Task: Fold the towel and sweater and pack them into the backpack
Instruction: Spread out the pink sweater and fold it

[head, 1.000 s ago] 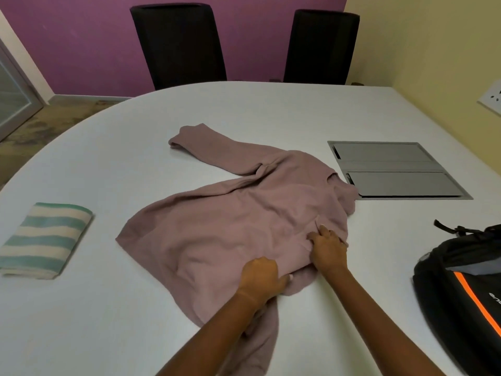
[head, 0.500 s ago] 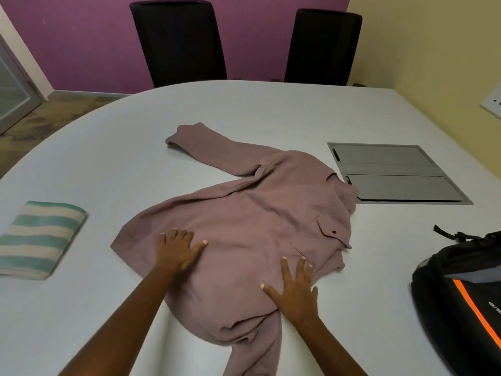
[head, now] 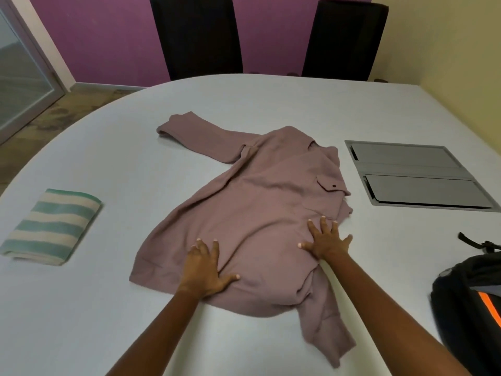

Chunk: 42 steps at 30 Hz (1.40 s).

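Observation:
A mauve sweater [head: 260, 202] lies spread on the white table [head: 113, 147], one sleeve reaching to the far left, the other trailing toward the near edge. My left hand [head: 203, 270] presses flat on its lower hem, fingers spread. Flat on the sweater's right side, below a buttoned pocket flap, lies my right hand [head: 326, 241]. A folded towel [head: 51, 226] with green and cream stripes sits at the left. The black backpack [head: 469, 308] with an orange stripe stands at the right edge, partly out of view.
A grey cable hatch [head: 417, 176] is set into the table to the right of the sweater. Two black chairs [head: 198, 36] stand behind the table's far edge, against a purple wall.
Both hands went from pinching the sweater's near edge to lying flat on it. Since half a second ago they have slid across the fabric, the left toward the hem, the right farther up the right side.

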Tool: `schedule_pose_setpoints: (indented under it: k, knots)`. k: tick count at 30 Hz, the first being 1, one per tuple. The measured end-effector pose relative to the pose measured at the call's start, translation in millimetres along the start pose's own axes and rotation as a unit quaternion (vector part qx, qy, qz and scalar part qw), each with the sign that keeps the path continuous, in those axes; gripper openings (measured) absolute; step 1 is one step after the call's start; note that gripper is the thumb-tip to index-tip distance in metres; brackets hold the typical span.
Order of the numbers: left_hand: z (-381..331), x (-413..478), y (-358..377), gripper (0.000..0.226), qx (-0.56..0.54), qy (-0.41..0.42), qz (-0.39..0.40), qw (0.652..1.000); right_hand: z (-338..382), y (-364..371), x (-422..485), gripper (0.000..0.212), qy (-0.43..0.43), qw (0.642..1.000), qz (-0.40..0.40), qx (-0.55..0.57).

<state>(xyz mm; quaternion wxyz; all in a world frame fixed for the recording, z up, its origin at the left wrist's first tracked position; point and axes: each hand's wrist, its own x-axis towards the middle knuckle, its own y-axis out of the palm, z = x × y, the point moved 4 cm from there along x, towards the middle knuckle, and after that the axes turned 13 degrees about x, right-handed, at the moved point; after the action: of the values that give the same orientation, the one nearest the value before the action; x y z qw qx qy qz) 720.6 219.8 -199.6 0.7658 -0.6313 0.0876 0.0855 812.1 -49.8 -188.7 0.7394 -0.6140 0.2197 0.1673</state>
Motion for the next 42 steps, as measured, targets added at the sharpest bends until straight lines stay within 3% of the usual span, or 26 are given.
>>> schedule_pose_setpoints:
  k: [5, 7, 10, 13, 16, 20, 22, 25, 27, 31, 36, 39, 42]
  knots:
    - [-40, -21, -13, 0.158, -0.01, 0.038, 0.047, 0.998, 9, -14, -2, 0.057, 0.027, 0.995, -0.085, -0.048]
    - [-62, -31, -20, 0.15, -0.035, 0.055, 0.05, 0.997, 15, -13, -7, 0.053, 0.022, 0.993, -0.11, -0.042]
    - [-92, -39, -30, 0.125, -0.004, 0.112, -0.029, 0.993, 23, -2, -17, 0.05, -0.01, 0.992, -0.122, -0.014]
    - [-109, -43, -14, 0.1, -0.023, 0.159, -0.049, 0.986, 23, 8, -29, 0.045, -0.025, 0.991, -0.129, 0.036]
    - [-99, -40, -26, 0.096, -0.074, 0.179, -0.044, 0.98, 9, 10, -42, 0.042, -0.027, 0.979, -0.18, 0.088]
    - [-47, -21, -12, 0.064, -0.018, 0.007, -0.019, 1.0, -22, 6, -58, 0.048, 0.04, 0.961, -0.234, 0.141]
    - [-23, -21, -5, 0.061, -0.07, -0.109, -0.001, 0.992, -37, 4, -63, 0.052, 0.082, 0.948, -0.234, 0.198]
    - [-8, -17, 8, 0.044, -0.224, -0.172, 0.015, 0.959, -49, 1, -62, 0.048, 0.08, 0.913, -0.238, 0.322]
    - [-3, -17, 5, 0.035, -0.32, -0.179, -0.016, 0.93, -48, -6, -64, 0.04, 0.044, 0.888, -0.266, 0.373]
    - [20, -16, -11, 0.036, -0.405, -0.226, -0.082, 0.882, -24, -36, -82, 0.025, -0.064, 0.829, -0.324, 0.451]
    - [65, -24, -45, 0.037, -0.368, -0.272, -0.2, 0.867, 34, -58, -106, 0.021, -0.214, 0.788, -0.356, 0.455]
    - [89, -24, -45, 0.038, -0.325, -0.315, -0.219, 0.864, 79, -40, -111, 0.022, -0.306, 0.8, -0.315, 0.408]
    - [92, -23, -26, 0.043, -0.268, -0.322, -0.141, 0.897, 113, 2, -105, 0.033, -0.357, 0.831, -0.217, 0.367]
